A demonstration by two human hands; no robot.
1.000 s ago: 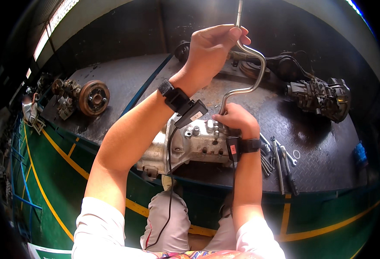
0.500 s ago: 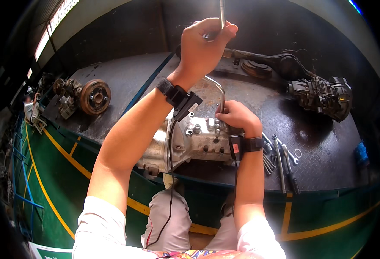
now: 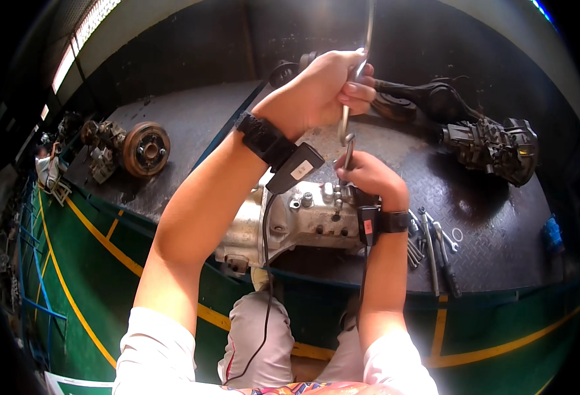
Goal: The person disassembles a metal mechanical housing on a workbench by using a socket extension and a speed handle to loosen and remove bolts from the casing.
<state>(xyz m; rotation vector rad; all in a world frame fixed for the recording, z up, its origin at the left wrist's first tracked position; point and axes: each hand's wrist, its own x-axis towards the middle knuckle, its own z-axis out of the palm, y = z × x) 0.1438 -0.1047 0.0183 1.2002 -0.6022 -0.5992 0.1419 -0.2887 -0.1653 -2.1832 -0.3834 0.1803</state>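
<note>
My left hand (image 3: 336,85) is closed round a speed brace (image 3: 369,29), a bent steel crank whose upper shaft rises past the top of the view. My right hand (image 3: 374,179) is curled about the brace's lower end, steadying it over a silver gearbox housing (image 3: 287,227). The brace's foot is hidden behind the right fingers, so what it engages does not show. The gearbox lies on the bench in front of me, with bolt heads and bosses along its top. Both wrists wear black bands with small cabled boxes.
On the metal bench (image 3: 494,257), several wrenches and bolts (image 3: 431,250) lie right of the gearbox. Farther right are a dark gearbox (image 3: 487,148) and a blue object (image 3: 553,234). A rusty brake drum (image 3: 146,150) stands left; an axle (image 3: 428,95) lies at the back.
My left hand has swung right and slightly down, turning the brace's crank. My right hand stays at its lower end. The whole view has shifted a little.
</note>
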